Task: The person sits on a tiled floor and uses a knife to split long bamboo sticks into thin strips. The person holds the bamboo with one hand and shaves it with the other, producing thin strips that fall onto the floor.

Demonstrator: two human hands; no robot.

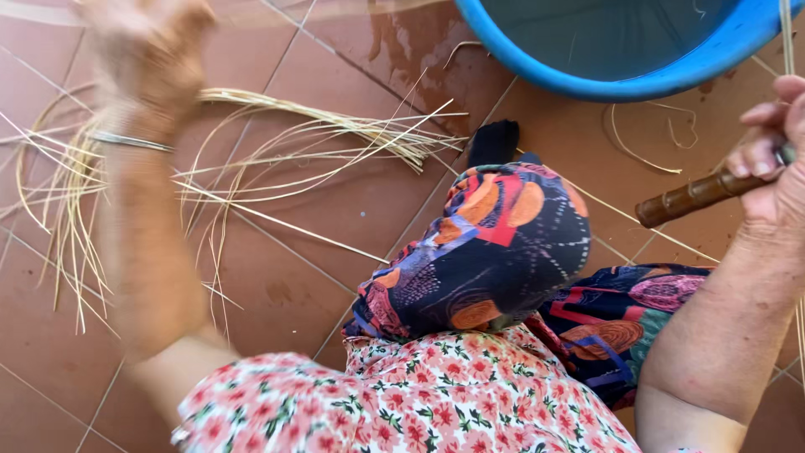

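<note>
Straw-coloured strips of split reed point(251, 159) lie in a loose, curving bundle across the terracotta floor tiles point(352, 218), most of them fanned out on the left of the view, with a few single strands trailing toward the blue plastic basin point(620, 80) at the top right. The left hand point(151, 50) is raised near the top left corner and is blurred, so whether its fingers are curled or released cannot be told; a thin pale strand runs across the top edge beside it, and a slim metal bangle point(130, 141) sits on the wrist. The right hand point(776, 159) is at the right edge, fingers clenched around the end of a brown wooden-handled tool point(692, 197), which juts out leftward and slightly downward from the fist; a fine reed strand passes close by this hand. Between the two arms a bent knee in dark patterned cloth point(495, 252) with orange and red shapes rises above the floor, and a floral pink and white garment point(419, 394) fills the bottom of the view
</note>
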